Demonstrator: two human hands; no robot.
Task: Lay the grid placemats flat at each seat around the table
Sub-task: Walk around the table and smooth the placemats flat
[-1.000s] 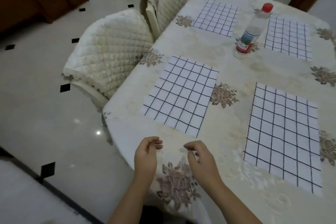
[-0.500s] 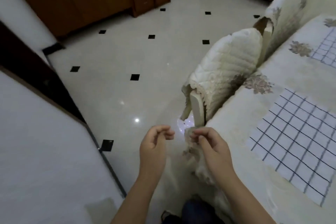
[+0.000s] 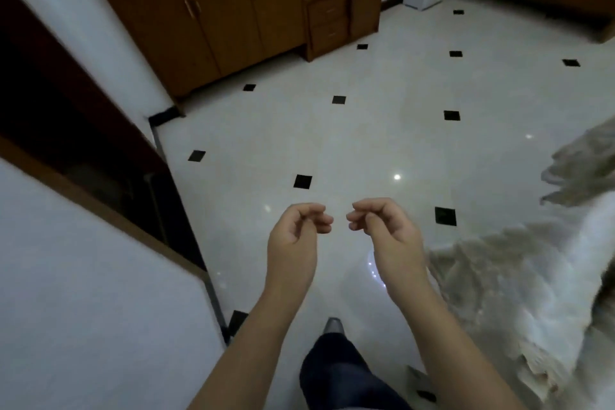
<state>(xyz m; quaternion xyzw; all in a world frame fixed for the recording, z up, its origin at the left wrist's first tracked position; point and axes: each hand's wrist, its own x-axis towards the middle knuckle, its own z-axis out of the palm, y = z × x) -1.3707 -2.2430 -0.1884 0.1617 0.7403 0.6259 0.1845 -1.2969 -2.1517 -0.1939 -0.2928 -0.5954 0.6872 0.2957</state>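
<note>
Left hand [image 3: 293, 236]: I see it loosely curled, empty, above the floor [image 3: 382, 130].
Right hand [image 3: 389, 236]: curled alike, empty, near the blurred tablecloth [image 3: 519, 276].

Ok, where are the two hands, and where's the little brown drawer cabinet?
left hand [image 3: 293, 240], head view, on the back of the hand
right hand [image 3: 392, 236], head view, on the back of the hand
drawer cabinet [image 3: 327, 22], head view, on its drawer front

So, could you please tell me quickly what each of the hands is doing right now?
Left hand: fingers loosely curled, holding nothing.
Right hand: fingers loosely curled, holding nothing.
</note>
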